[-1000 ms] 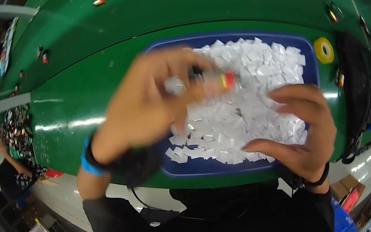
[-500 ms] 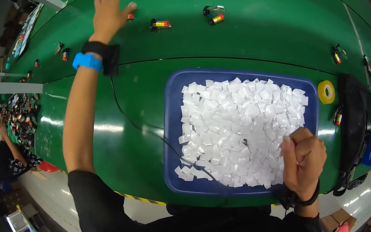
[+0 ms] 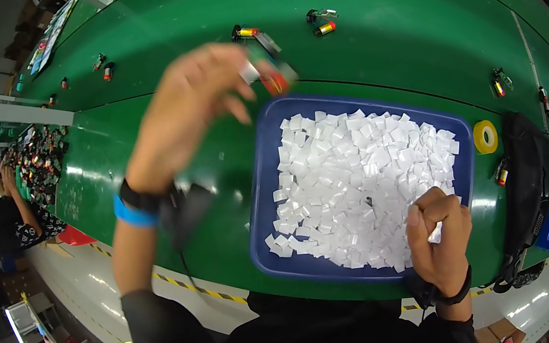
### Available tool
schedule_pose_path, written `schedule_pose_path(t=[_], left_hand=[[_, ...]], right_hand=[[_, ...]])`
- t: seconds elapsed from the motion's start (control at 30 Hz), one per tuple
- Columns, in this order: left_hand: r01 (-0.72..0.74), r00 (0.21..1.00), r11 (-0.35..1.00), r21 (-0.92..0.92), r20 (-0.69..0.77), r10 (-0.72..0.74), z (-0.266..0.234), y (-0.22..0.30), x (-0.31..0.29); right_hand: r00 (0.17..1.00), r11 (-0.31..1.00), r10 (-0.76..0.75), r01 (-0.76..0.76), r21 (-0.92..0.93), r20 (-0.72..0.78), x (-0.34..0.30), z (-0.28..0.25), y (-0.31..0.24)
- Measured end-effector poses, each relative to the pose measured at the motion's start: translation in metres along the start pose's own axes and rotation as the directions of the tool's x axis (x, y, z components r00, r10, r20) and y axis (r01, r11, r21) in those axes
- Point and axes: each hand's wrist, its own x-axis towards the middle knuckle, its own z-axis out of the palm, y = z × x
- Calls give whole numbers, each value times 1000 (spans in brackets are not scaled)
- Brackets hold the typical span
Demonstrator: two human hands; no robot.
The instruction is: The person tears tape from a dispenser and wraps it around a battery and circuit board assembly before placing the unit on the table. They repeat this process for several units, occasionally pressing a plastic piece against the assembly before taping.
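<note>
Left hand (image 3: 193,87) pinching 1 red part (image 3: 273,84), right hand (image 3: 440,228) fingers pressed together over 1 blue tray (image 3: 263,205), 1 tape roll (image 3: 480,139) alongside.

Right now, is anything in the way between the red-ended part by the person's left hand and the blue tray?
Nothing visible. The blurred red-ended part, at the left hand, shows beside the far left corner of the blue tray, with no object between. The right hand is at the tray's near right, away from that gap.
</note>
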Motion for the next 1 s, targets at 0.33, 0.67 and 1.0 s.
schedule_pose_path(t=[0.33, 0.67, 1.0], left_hand=[[78, 975, 982, -173, 219, -39, 112, -33, -105], [-109, 968, 911, 397, 251, 7, 113, -24, -94], [-337, 936, 792, 509, 272, 223, 116, -43, -85]], right_hand=[[930, 784, 343, -360, 505, 130, -9, 17, -25], [952, 909, 258, -297, 293, 163, -1, 6, -14], [927, 831, 358, -373, 413, 116, 2, 10, -8]])
